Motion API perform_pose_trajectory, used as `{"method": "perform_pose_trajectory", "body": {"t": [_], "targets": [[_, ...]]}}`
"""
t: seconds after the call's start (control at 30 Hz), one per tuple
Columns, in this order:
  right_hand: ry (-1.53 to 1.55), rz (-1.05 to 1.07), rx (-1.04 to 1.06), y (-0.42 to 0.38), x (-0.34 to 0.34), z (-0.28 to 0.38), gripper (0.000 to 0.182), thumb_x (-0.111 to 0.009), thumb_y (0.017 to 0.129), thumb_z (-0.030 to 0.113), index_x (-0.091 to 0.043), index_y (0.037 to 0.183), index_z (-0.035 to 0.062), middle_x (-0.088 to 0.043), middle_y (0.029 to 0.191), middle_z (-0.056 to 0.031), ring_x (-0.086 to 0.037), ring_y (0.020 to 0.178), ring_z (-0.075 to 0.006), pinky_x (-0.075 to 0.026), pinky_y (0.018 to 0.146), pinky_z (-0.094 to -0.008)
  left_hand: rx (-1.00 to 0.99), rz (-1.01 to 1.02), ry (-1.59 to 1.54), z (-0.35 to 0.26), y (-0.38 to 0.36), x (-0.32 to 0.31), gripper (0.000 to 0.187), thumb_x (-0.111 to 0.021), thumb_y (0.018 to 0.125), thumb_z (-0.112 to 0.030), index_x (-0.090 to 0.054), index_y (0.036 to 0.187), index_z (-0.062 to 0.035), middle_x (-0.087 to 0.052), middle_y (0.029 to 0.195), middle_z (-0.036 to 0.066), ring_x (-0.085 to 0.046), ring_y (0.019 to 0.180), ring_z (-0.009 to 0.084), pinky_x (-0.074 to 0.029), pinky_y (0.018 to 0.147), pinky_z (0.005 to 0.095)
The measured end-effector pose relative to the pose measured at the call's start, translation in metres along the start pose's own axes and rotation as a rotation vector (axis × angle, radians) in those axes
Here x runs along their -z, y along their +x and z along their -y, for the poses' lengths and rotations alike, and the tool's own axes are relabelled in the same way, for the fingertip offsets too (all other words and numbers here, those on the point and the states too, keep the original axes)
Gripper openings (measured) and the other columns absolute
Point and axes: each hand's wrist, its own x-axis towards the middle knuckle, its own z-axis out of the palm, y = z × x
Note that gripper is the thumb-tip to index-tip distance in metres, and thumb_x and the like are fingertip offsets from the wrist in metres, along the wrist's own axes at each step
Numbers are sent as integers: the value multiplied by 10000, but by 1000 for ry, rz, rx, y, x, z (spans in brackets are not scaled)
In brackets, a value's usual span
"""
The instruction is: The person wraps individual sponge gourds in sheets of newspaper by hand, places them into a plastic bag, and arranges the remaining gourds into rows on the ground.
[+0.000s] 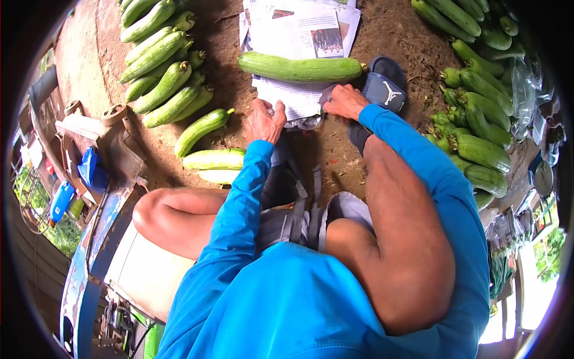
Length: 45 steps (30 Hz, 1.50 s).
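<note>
A long green gourd (pixel 299 67) lies crosswise on a stack of printed newspaper sheets (pixel 287 33) on the ground. Clear plastic (pixel 308 123) pokes out under the paper's near edge. At the near left corner of the paper is my left hand (pixel 265 121), fingers curled together; what they pinch, if anything, is too small to make out. My right hand (pixel 345 102) is at the near right corner, its fingers closed on a thin, see-through edge of plastic. The gourd's right end is just above this hand, near a dark slide sandal (pixel 385 84).
A row of gourds (pixel 156 51) lies on the ground at left, with pale gourds (pixel 214 160) nearer my knee. More gourds (pixel 481 110) are piled at right beside plastic bags (pixel 523 84). A worn metal and wooden structure (pixel 89 128) stands at far left.
</note>
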Motion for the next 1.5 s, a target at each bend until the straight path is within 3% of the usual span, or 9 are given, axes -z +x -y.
{"method": "perform_pose_trajectory", "body": {"t": [0.23, 0.57, 0.67, 0.73, 0.77, 0.83, 1.0, 1.2, 1.5], "targets": [[347, 227, -168, 0, 13, 3, 437, -703, 829, 362, -721, 866, -73, -743, 794, -190, -725, 579, -210, -624, 610, -323, 24, 101, -143, 8, 21, 2, 453, -647, 858, -410, -655, 803, 39, -663, 725, 231, -673, 757, 413, -510, 720, 492], [748, 309, -354, 6, 12, -3, 639, -757, 811, 509, -662, 938, -110, -700, 831, -201, -731, 642, -258, -634, 552, -322, -213, 239, -354, 16, 24, 9, 376, -580, 933, -333, -564, 782, 11, -576, 633, 135, -581, 606, 254, -449, 603, 426], [868, 395, -467, 9, 10, -12, 710, -770, 815, 525, -628, 1119, -100, -680, 968, -228, -738, 725, -271, -645, 594, -343, -112, 310, -470, 16, 24, 9, 368, -575, 947, -334, -572, 785, -3, -586, 628, 90, -570, 583, 179, -451, 574, 377], [972, 389, 85, 1, 3, -23, 765, -770, 828, 515, -557, 1290, -57, -622, 1117, -219, -737, 803, -269, -653, 662, -384, 1, 382, -550, 15, 23, 9, 364, -569, 957, -332, -579, 786, -11, -594, 630, 66, -566, 573, 145, -452, 559, 348], [968, 388, 83, 3, -3, -23, 765, -770, 828, 515, -557, 1290, -57, -622, 1117, -219, -737, 803, -269, -653, 662, -384, -17, 361, -567, 13, 23, 8, 359, -561, 969, -328, -584, 792, -16, -600, 638, 54, -562, 564, 127, -443, 538, 323], [1098, 303, -398, 3, -10, -7, 762, -755, 861, 479, -502, 1378, -21, -567, 1203, -164, -718, 862, -241, -649, 717, -398, -33, 342, -587, 13, 24, 5, 356, -552, 980, -324, -588, 798, -21, -607, 645, 43, -558, 556, 109, -434, 517, 299], [1208, 290, -234, -2, -10, -8, 584, -762, 870, 474, -609, 1193, 11, -603, 1088, -83, -612, 754, -150, -614, 763, -354, 80, 397, -769, 4, 23, 14, 331, -547, 992, -330, -560, 808, -54, -561, 637, 30, -512, 523, 110, -405, 475, 292], [1254, 346, -205, -11, 0, -2, 571, -763, 873, 504, -625, 1205, 62, -585, 995, -25, -570, 722, -118, -587, 693, -308, 350, 352, -968, 3, 20, 17, 308, -562, 971, -332, -529, 798, -79, -482, 607, 18, -485, 506, 141, -415, 468, 301], [1209, 250, -254, -15, -4, -8, 512, -700, 936, 467, -599, 1224, 55, -565, 1037, -40, -588, 755, -129, -569, 644, -291, 373, 348, -1051, 13, 11, 17, 231, -592, 946, -278, -527, 833, -87, -453, 714, 33, -488, 580, 155, -417, 506, 337]]}}
